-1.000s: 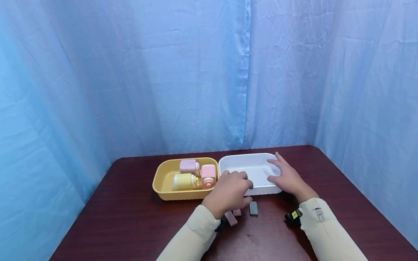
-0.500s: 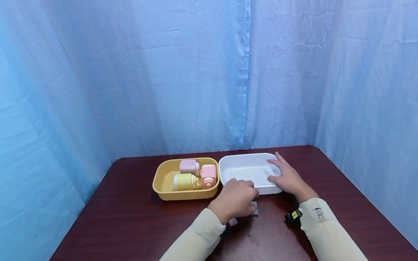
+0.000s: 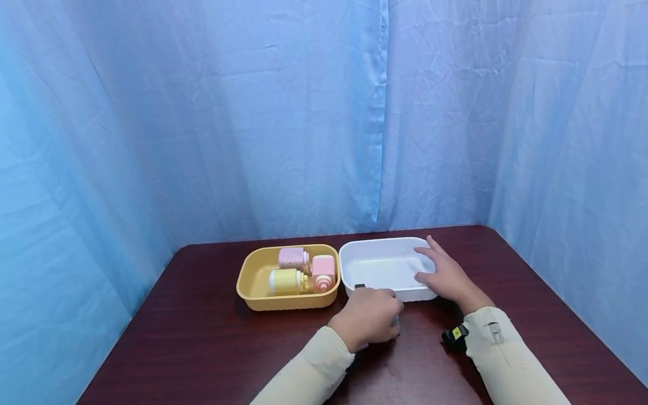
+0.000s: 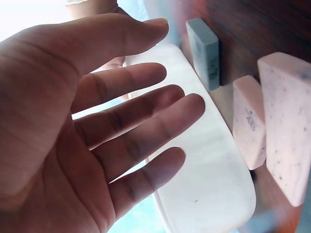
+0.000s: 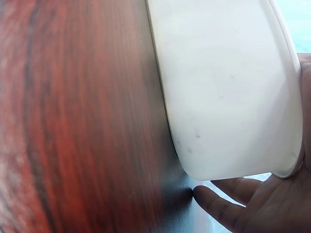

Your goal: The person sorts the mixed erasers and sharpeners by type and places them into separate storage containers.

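Observation:
In the head view my left hand (image 3: 368, 318) is low over the table before the white tray (image 3: 387, 242), hiding most of a small grey rectangular block (image 3: 397, 325). The left wrist view shows my left hand's fingers loosely extended and holding nothing. Beyond the thumb stands the grey block (image 4: 205, 54), apart from it, with two speckled pink blocks (image 4: 249, 121) farther right. At the tray's right end, my right hand (image 3: 448, 277) rests with thumb and fingers spread over the rim. From the right wrist, its fingers (image 5: 221, 206) show beside the tray wall (image 5: 218, 97).
Left of the white tray sits a yellow tray (image 3: 248, 289) with a lilac bottle (image 3: 292, 257), a yellow bottle (image 3: 286, 279) and a pink bottle (image 3: 323, 269) lying in it. A small black item (image 3: 360, 286) shows just behind my left hand. Blue curtains (image 3: 304, 112) hang beyond the dark red table (image 3: 202, 337).
My left hand has moved slightly right and toward me, now covering the pink blocks and most of the grey one. A black item has come into sight behind it. My right hand has not moved.

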`<state>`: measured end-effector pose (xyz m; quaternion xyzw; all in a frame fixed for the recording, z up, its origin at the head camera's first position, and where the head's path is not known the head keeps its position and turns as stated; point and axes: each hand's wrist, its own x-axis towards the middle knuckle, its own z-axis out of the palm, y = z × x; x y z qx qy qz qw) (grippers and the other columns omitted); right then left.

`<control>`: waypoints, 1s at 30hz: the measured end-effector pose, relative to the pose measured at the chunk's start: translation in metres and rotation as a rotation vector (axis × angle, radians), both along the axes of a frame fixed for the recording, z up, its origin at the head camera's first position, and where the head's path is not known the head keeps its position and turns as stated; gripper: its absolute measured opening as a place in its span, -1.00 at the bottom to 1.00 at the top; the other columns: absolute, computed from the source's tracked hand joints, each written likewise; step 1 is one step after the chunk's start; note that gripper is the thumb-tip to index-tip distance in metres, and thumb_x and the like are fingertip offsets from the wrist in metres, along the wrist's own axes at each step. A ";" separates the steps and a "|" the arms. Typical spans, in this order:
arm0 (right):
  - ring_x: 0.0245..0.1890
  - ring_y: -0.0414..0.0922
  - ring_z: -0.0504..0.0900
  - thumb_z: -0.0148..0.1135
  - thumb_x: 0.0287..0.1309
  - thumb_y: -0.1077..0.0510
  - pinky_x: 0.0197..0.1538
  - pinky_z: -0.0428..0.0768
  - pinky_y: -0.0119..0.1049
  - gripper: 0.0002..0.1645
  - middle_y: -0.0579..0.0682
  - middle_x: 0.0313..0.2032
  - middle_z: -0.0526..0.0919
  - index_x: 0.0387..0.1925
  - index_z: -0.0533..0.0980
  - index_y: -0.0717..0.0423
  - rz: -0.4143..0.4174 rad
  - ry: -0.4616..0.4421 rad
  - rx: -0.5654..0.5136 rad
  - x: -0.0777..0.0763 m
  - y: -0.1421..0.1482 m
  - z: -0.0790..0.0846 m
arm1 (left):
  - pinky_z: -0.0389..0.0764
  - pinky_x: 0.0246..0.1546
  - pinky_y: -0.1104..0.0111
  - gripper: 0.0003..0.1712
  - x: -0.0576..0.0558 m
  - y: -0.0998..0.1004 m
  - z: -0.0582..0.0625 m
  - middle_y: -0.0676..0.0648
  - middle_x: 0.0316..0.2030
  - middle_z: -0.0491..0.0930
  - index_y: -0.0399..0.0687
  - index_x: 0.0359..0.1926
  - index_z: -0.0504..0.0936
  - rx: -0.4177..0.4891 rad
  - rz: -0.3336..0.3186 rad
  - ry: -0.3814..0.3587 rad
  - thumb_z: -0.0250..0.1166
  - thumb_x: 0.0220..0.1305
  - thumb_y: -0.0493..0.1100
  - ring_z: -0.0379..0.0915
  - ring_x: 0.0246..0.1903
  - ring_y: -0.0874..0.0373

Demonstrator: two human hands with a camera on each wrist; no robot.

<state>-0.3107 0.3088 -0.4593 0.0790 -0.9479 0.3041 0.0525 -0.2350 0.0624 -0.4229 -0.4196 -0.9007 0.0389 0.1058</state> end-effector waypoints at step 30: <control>0.57 0.38 0.02 0.31 0.24 0.14 0.41 0.21 0.43 -0.23 0.27 0.64 -0.15 0.46 0.37 0.17 0.001 0.007 0.004 0.000 0.000 -0.001 | 0.65 -0.37 0.35 -0.81 0.000 0.000 -0.010 0.19 -0.40 0.70 0.28 -0.22 0.77 -0.034 -0.037 0.021 0.52 0.18 0.13 0.59 -0.38 0.33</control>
